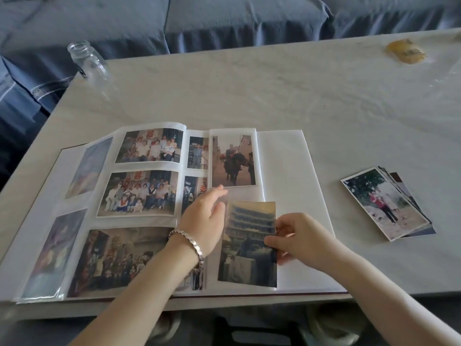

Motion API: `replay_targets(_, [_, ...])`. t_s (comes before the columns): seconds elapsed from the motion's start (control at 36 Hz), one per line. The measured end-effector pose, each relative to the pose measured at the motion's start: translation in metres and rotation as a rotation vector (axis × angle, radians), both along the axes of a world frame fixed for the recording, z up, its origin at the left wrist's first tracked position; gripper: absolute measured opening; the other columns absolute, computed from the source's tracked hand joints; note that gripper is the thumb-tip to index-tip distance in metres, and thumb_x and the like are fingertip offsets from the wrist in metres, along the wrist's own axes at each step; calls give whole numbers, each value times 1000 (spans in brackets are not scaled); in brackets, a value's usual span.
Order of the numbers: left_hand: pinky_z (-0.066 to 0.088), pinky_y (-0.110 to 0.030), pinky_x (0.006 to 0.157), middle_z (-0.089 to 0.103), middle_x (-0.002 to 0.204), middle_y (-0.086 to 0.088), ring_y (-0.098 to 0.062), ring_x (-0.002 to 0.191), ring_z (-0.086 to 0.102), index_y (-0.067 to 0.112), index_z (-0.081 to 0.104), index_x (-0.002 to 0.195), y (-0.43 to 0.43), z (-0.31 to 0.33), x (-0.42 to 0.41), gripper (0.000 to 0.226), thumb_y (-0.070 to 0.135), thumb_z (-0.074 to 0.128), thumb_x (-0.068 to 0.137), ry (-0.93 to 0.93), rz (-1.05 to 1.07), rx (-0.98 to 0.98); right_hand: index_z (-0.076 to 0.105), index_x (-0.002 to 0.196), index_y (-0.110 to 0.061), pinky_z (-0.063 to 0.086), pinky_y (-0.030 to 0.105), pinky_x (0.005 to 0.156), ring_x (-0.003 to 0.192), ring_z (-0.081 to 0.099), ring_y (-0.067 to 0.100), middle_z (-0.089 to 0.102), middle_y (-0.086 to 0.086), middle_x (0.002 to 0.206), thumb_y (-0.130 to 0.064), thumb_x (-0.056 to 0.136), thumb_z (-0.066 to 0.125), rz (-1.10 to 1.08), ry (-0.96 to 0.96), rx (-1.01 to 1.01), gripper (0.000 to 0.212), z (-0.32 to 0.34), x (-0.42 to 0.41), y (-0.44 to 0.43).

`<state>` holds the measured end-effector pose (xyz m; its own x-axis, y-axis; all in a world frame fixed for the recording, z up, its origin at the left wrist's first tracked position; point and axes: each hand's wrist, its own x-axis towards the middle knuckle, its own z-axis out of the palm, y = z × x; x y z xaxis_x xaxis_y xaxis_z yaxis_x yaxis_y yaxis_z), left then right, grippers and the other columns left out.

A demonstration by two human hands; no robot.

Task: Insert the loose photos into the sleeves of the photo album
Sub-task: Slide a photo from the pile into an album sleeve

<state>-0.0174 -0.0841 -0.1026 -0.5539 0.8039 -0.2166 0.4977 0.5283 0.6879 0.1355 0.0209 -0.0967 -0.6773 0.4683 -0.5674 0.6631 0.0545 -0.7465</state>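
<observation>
An open photo album (287,158) lies on the table in front of me. Its left pages hold several group photos in sleeves. On the right page a photo of a rider on a horse (233,161) sits in the upper sleeve. Below it, my right hand (299,237) pinches the right edge of a faded photo of a tiered tower (249,236), which lies over the lower sleeve. My left hand (204,218), with a silver bracelet at the wrist, rests with straight fingers on the page beside the photo's left edge. A stack of loose photos (384,203) lies to the right of the album.
A glass jar (87,61) stands at the table's far left corner. A yellowish object (405,51) lies at the far right, beside a clear plastic wrapper. A grey-blue sofa (224,18) runs behind the pale table (274,91).
</observation>
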Motion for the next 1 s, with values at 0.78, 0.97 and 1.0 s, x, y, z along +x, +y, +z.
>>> replay_targets(0.78, [27,-12,100,44,141,12,-10,133,38,22,56,125,-10,-11,-15,46,-5,34,95,-120,-9,54,65,77,-14,48,15,47,58,62,10,68,3,72,-17,75,76,-437,124,-76,11,-2,-17,-14])
replay_targets(0.97, [27,9,82,45,136,19,-3,130,40,23,58,122,-10,-11,-13,44,-3,35,95,-50,-20,47,66,72,-16,49,15,47,51,60,11,66,1,67,-17,75,76,-447,124,1,11,-3,-17,-19])
replay_targets(1.0, [27,7,86,45,138,17,-3,131,39,23,58,123,-10,-11,-12,44,-3,35,96,-34,-25,45,66,71,-16,49,15,47,51,60,10,67,1,67,-18,75,76,-437,117,1,11,-3,-17,-18])
